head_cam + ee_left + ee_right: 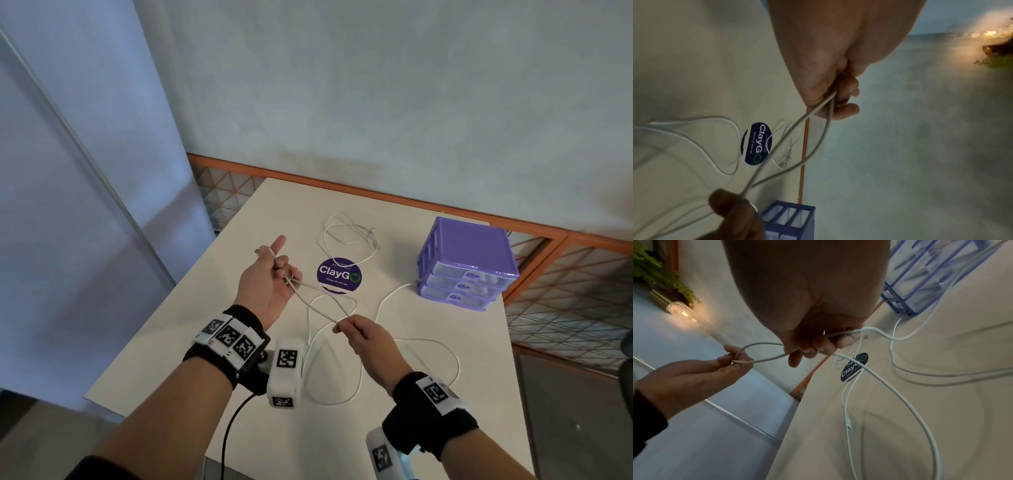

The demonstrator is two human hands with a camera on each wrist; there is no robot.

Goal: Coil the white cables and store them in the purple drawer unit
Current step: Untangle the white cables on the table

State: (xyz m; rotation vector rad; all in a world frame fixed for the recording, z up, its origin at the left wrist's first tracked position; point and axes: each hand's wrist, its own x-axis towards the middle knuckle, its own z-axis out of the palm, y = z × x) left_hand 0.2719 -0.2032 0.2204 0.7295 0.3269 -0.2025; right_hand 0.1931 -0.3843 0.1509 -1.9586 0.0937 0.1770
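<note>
Head view: the left hand pinches the white charging cable near its plug, index finger straight, while the right hand pinches it further along; the slack trails across the table's near edge. The purple drawer unit stands closed at the far right corner, a thinner white cable near the far edge.

Left wrist view: two strands leave the curled fingers.

Right wrist view: a first loop hangs between the hands; feed equal loops without twisting.

I saw bare forearms, each with a black wrist strap carrying white blocks printed with black square markers. A white camera housing hung under the left wrist, a black cable trailing from it. A dark sleeve covered the left upper arm.
</note>
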